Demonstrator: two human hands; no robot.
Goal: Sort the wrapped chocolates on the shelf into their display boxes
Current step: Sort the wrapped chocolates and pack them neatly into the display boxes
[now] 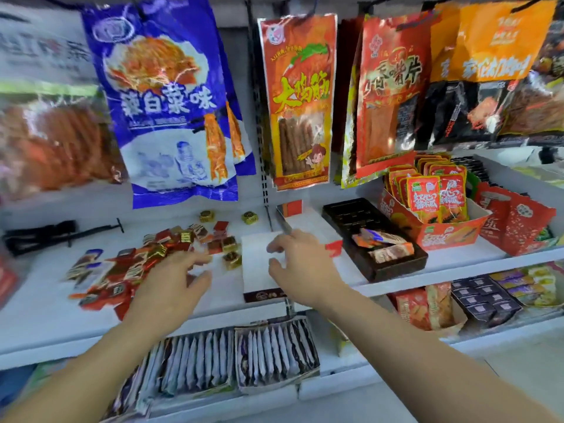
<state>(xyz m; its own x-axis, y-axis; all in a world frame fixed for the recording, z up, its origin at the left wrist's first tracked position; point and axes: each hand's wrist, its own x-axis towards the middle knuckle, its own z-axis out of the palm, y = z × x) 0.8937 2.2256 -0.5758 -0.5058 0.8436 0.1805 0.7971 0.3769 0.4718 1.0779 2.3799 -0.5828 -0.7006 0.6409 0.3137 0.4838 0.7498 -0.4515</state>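
A loose pile of wrapped chocolates (137,264), red, gold and brown, lies on the white shelf left of centre. Two gold-wrapped cubes (206,215) sit apart near the back. My left hand (171,279) hovers over the right end of the pile with fingers spread, blurred, holding nothing that I can see. A white display box (256,270) with red flaps lies in the middle. My right hand (299,261) is above its right side, fingers loosely bent, thumb apart. To the right, a dark compartment tray (393,270) holds a few wrapped chocolates (384,245).
Large snack bags (171,102) hang above the shelf. A red carton of snack packets (433,230) stands right of the tray. A black tool (39,236) lies at the far left. Boxes of sachets (244,355) fill the shelf below.
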